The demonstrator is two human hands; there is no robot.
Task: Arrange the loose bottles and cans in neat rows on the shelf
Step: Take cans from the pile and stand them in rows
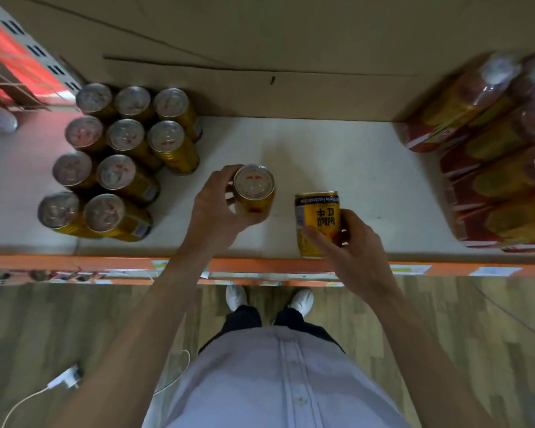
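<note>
White shelf, left hand fingers curled round upright can, right hand fingers wrapped round tilted can.

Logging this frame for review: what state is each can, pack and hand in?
Left can, upright, gripped by the left hand.
Right can, tilted, label showing, gripped by the right hand.
Grouped cans, upright in rows.
Wrapped packs, sealed in film, blurred.

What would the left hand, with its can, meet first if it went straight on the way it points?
Probably nothing soon: past the left hand and its can lies bare shelf, then the cardboard back panel; depth is unclear.
</note>
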